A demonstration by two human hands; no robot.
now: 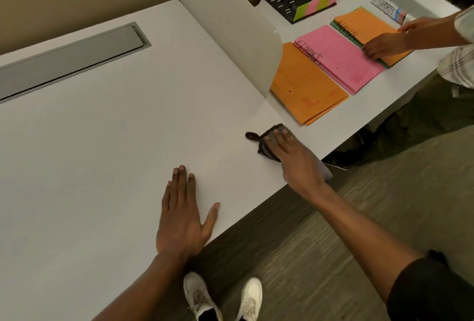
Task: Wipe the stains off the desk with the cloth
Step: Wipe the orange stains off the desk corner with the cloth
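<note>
In the head view, the wide white surface [107, 125] looks almost clean: the one mark that can be made out is a small dark smear [252, 136] near its front edge, at about three o'clock from the middle of the frame. Judging by this, most of the wiping seems done and this last stain is left, though faint marks would not show at this sharpness.

The dark cloth [268, 147] lies flat on the surface, touching the smear's right side. The right hand [295, 160] presses down on it with fingers spread and nearly straight, pinning it rather than gripping it; part of the cloth trails under the wrist toward the surface's edge. The left hand [183, 215] rests palm down, open and holding nothing, at seven o'clock from the cloth and well apart from it.

At one o'clock, beyond a low divider [241, 38], another person's hands [384, 44] sort coloured folders [341, 64].
</note>
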